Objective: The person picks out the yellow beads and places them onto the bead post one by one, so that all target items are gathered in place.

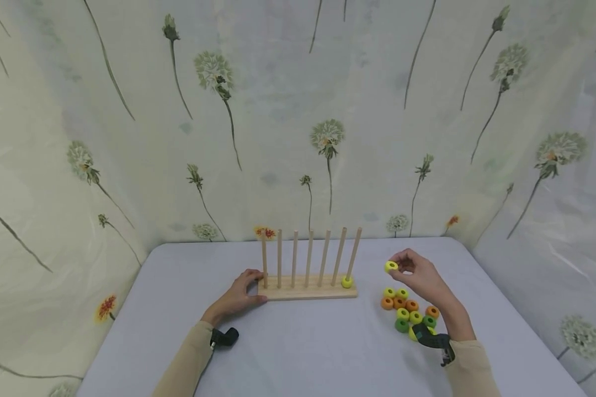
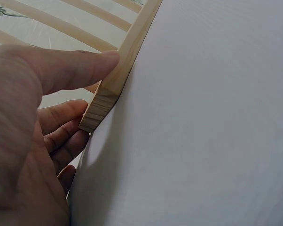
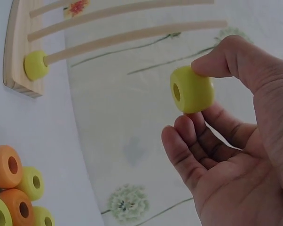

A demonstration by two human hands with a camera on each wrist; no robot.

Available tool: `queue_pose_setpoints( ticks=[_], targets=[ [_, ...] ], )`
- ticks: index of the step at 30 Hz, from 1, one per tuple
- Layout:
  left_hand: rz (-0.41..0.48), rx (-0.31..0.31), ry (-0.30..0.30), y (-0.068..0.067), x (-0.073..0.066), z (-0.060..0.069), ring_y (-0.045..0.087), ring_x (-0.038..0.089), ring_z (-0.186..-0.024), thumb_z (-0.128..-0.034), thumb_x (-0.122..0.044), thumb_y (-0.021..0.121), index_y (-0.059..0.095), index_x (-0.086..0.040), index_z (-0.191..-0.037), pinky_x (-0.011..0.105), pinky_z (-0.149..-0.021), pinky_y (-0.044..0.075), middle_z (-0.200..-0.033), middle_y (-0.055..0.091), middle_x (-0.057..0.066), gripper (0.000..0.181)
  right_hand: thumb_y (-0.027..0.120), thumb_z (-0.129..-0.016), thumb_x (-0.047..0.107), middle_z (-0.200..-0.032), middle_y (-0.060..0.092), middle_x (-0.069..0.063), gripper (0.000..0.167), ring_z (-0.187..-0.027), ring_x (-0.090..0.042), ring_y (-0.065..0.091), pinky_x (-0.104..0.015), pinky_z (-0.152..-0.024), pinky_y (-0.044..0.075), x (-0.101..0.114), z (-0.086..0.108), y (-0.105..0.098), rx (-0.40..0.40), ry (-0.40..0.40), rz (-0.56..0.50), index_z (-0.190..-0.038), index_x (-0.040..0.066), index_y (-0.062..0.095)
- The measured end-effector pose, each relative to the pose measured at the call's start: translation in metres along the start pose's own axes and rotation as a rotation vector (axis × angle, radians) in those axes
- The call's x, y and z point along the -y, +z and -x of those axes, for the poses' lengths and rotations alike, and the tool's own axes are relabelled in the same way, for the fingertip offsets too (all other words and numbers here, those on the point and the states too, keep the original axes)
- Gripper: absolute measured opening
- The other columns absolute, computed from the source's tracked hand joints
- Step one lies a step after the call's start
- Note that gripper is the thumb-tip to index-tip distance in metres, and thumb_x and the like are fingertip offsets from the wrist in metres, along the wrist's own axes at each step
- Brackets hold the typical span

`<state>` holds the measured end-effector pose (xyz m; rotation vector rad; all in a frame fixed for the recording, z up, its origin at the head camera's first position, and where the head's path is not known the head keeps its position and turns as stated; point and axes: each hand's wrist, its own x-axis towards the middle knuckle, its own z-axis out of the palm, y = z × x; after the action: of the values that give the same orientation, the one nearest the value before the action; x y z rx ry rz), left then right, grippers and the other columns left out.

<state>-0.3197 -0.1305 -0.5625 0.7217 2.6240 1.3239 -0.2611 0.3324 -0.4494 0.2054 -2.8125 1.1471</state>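
A wooden peg rack [image 1: 310,294] with several upright pegs stands on the table. My left hand [image 1: 237,296] holds the left end of its base, and in the left wrist view the thumb lies on the base [image 2: 127,56] while the other fingers are at its end and far side. To the right of the rack, my right hand [image 1: 421,277] pinches a yellow bead [image 3: 200,92] between thumb and fingers, above the table. The bead's hole faces the pegs in the right wrist view. Another yellow bead [image 1: 347,283] sits at the bottom of the rightmost peg.
Loose yellow, orange [image 1: 412,305] and green [image 1: 402,326] beads lie grouped on the white table [image 1: 303,353] below my right hand, some partly hidden by the wrist camera [image 1: 429,337]. A flower-patterned cloth [image 1: 278,110] hangs behind the table.
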Motion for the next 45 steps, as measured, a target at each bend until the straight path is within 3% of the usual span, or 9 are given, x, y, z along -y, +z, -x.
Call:
queue_pose_setpoints(
  ticks=[7,16,27,45],
  targets=[
    [-0.014,0.000,0.019,0.000,0.001,-0.001,0.037,0.039,-0.135,-0.0821,-0.032,0.075,0.051,-0.005,-0.136,0.059,-0.111,0.027,-0.139,0.044,0.016,0.065,0.068,-0.090,0.027,-0.106,0.059,-0.009,0.033,-0.095,-0.022,0.058,-0.028,-0.078,0.050,0.015,-0.009,-0.005,-0.027,-0.012,-0.008,-0.112,0.008,0.054],
    [-0.023,0.001,0.026,-0.001,0.001,-0.001,0.036,0.038,-0.135,-0.0826,-0.031,0.075,0.050,-0.004,-0.137,0.058,-0.112,0.026,-0.140,0.044,0.016,0.065,0.067,-0.091,0.028,-0.105,0.059,-0.008,0.032,-0.095,-0.021,0.057,-0.021,-0.077,0.047,0.041,-0.024,-0.014,-0.050,-0.080,-0.020,-0.112,0.007,0.055],
    [-0.004,0.000,0.001,-0.001,0.002,-0.003,0.035,0.038,-0.136,-0.0816,-0.031,0.075,0.051,-0.006,-0.137,0.058,-0.113,0.025,-0.140,0.044,0.015,0.065,0.064,-0.092,0.033,-0.106,0.057,-0.007,0.034,-0.094,-0.020,0.055,-0.030,-0.079,0.046,0.074,-0.041,-0.023,-0.050,-0.133,-0.050,-0.113,0.009,0.053],
    [-0.011,-0.001,-0.007,0.001,0.002,-0.002,0.035,0.038,-0.136,-0.0820,-0.031,0.075,0.050,-0.007,-0.137,0.058,-0.112,0.025,-0.140,0.044,0.014,0.065,0.067,-0.091,0.027,-0.107,0.060,-0.011,0.034,-0.095,-0.022,0.058,-0.023,-0.079,0.048,0.088,-0.060,-0.012,-0.048,-0.159,-0.069,-0.114,0.005,0.054]
  ],
)
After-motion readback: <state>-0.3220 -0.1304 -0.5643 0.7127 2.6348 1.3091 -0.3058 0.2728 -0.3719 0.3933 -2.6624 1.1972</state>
